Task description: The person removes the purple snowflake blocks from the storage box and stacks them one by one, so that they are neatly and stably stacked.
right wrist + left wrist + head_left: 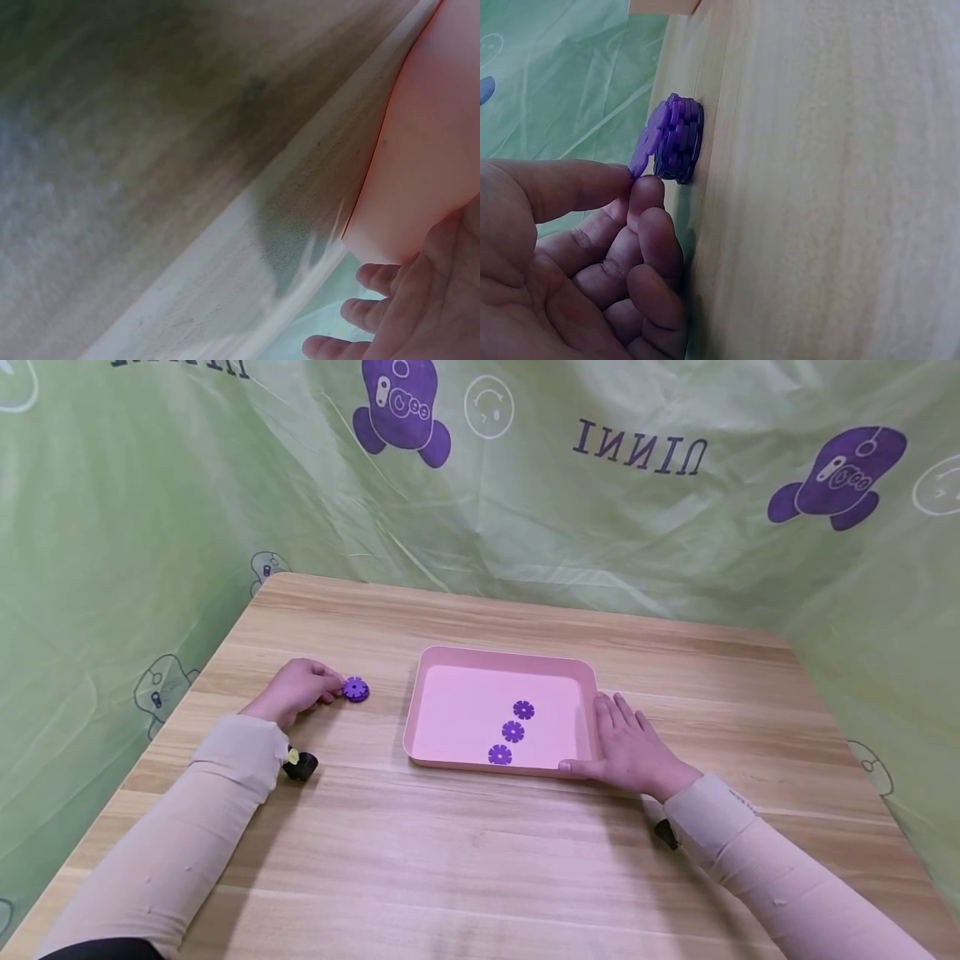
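Note:
In the left wrist view, my left hand [592, 255] pinches a purple notched disc [646, 142] between thumb and index finger, tilted against the top of a small stack of purple discs [682, 139]. The head view has this left hand [300, 685] on the table's left, beside the stack [356, 689]. My right hand [630, 747] rests with spread fingers along the right wall of a pink tray [502, 768], its thumb at the near rim. Three purple discs [513, 731] lie apart in a slanting row inside the tray.
The wooden table [450, 860] reaches back to a green printed curtain [562, 543], which also hangs on the left and right. Black wrist-worn pieces show beneath the left sleeve [225, 793] and right sleeve [735, 827]. Table surface lies between the stack and the tray.

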Motion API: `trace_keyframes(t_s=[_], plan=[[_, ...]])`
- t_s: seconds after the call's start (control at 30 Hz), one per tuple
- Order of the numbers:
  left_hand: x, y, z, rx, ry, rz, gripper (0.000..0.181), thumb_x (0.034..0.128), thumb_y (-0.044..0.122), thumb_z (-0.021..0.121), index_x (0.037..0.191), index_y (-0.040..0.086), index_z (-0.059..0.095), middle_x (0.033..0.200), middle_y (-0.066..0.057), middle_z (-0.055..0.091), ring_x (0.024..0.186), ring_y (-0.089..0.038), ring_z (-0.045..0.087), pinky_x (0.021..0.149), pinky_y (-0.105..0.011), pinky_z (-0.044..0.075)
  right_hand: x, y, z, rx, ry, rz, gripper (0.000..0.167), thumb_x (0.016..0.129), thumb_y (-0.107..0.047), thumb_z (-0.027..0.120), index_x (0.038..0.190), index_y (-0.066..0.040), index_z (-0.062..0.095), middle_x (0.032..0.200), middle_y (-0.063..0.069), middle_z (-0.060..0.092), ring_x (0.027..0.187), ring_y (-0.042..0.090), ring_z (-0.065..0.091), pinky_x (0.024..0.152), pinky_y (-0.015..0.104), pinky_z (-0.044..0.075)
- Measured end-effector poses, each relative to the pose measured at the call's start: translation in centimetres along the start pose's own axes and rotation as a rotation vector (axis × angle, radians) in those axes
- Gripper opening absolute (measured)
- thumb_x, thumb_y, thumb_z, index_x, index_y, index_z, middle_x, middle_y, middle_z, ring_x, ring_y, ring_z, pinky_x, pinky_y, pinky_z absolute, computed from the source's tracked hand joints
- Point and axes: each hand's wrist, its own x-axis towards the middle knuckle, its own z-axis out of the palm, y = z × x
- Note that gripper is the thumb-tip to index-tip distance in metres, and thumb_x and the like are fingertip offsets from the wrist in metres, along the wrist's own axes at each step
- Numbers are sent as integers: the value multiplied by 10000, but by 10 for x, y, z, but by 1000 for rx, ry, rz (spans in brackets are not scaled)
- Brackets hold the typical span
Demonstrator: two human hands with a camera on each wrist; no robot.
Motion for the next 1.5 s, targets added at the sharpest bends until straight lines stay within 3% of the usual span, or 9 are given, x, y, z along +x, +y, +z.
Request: trace_keyframes(t_s=[0.43,0.53,0.6,0.7,0.87,1.23,1.5], plan=[[-3,1,0,11,14,13,292,1039,128,557,1188,-112,632,951,-59,656,846,-170,558,685,-263,476,1,1,2,-5,14,-5,1259,868,-755,619,1556,172,117,1631,348,174,1506,534,117,1186,692,147],[-3,2,2,21,22,48,299,1034,131,584,1215,-107,587,999,-108,644,857,-183,572,696,-262,498,1,1,2,-8,14,-6,1259,868,-756,618,1555,173,119,1630,349,177,1505,535,121,1186,690,149],[-3,3,4,83,19,88,352,1019,159,629,1247,-98,552,1065,-168,636,886,-224,595,733,-292,518,1,1,2,-12,13,-5,1261,867,-757,617,1554,175,119,1629,351,177,1504,536,122,1187,688,150],[-5,9,8,245,6,162,493,978,218,702,1308,-97,516,1190,-289,604,1002,-365,615,868,-447,540,1,2,3,-9,13,-4,1261,866,-755,620,1555,174,118,1630,349,177,1505,535,120,1187,688,148],[-6,19,15,448,-8,239,624,901,230,779,1343,-127,521,1250,-382,573,1136,-495,577,1014,-615,455,1,2,3,2,12,-1,1259,866,-752,622,1560,166,111,1636,341,170,1508,534,105,1186,694,139],[-2,22,22,536,3,262,558,896,172,765,1305,-148,560,1185,-341,630,1104,-453,607,1024,-582,464,0,0,3,3,25,-9,1242,869,-732,635,1555,170,125,1627,346,192,1504,542,111,1180,699,155],[-2,24,25,573,-11,287,519,915,163,747,1327,-112,594,1255,-329,627,1216,-498,559,1097,-603,402,0,1,3,10,23,-5,1246,866,-729,638,1557,167,116,1629,346,184,1507,540,96,1182,699,144]])
